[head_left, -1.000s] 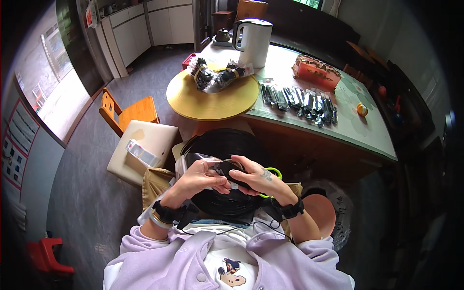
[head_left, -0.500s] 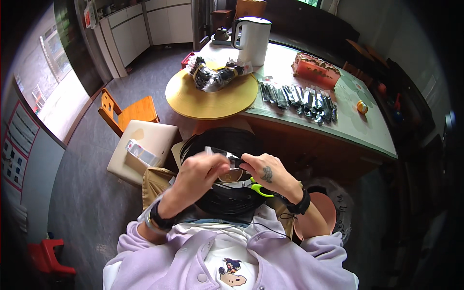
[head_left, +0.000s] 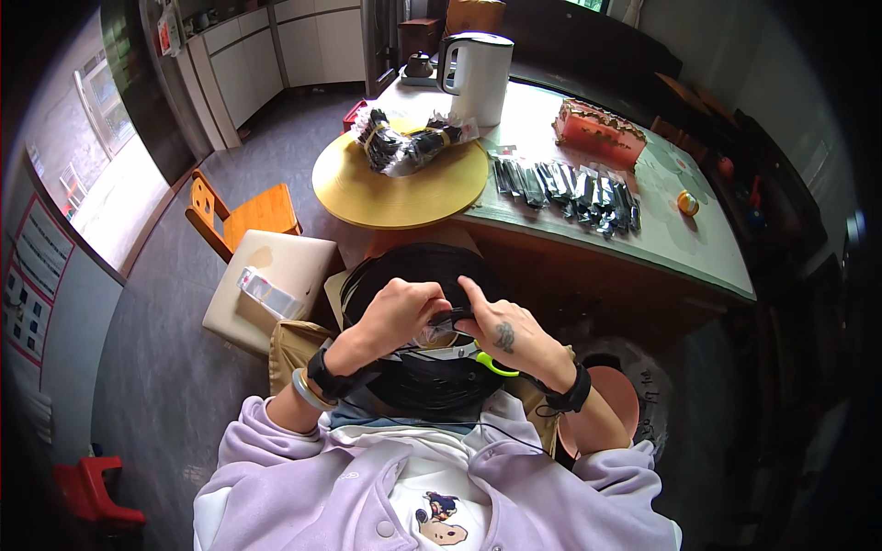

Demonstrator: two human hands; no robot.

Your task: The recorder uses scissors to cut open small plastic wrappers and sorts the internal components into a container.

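Note:
A short loop of black strip spans the gap between my hands. My left hand pinches one end, its fingers closed. On the other side my right hand grips the strip, with the thumb raised. Something clear like plastic film shows just below the strip, too small to make out. Scissors with yellow-green handles are under my right hand; whether its hidden fingers touch them I cannot tell. Beneath both hands, over my lap, lies a large coil of black cord or strip.
A beige stool at left bears a clear plastic packet. Ahead, a round yellow board holds bundled black pieces. The table carries a white kettle, a row of black packets and a pink box.
My left hand has shifted slightly right and up, nearer my right hand. My right thumb has lifted, and the strip now bends in a loop. The pale film beside the left fingers is no longer visible.

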